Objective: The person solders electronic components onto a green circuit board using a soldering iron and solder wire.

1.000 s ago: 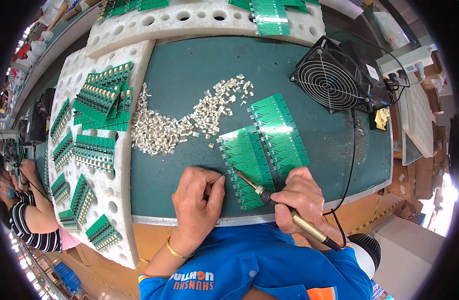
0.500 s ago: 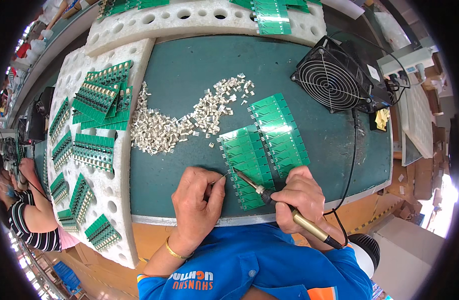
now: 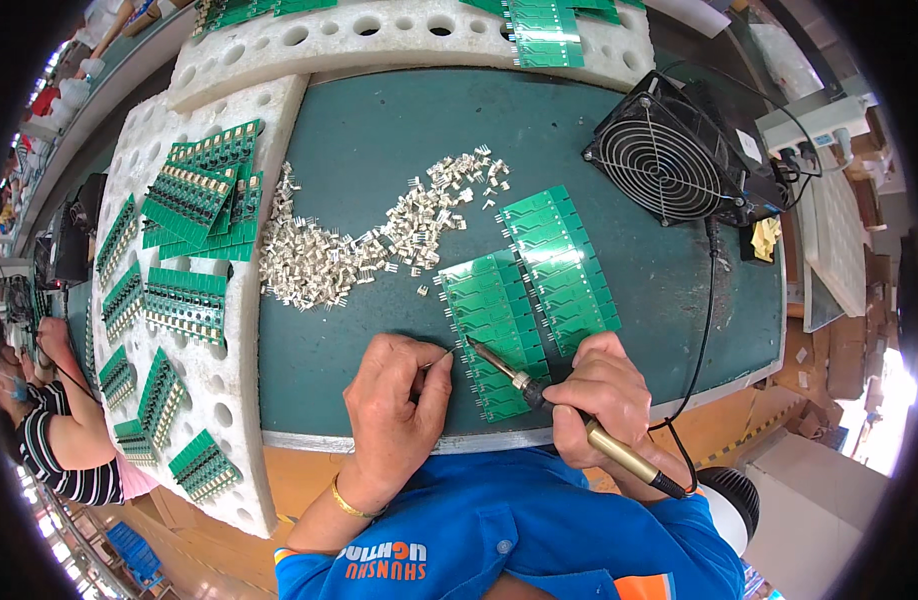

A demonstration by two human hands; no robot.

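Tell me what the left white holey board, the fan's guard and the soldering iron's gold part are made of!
White board: probably matte foam, thick and mottled. Fan guard: likely metal wire, thin shiny rings. Gold part: perhaps smooth metal, given its sheen, or coated plastic.

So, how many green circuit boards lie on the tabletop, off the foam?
2: the left board, beside the left hand and under the tip of the soldering iron; the right board, near the right hand. Any stacked beneath would be hidden.
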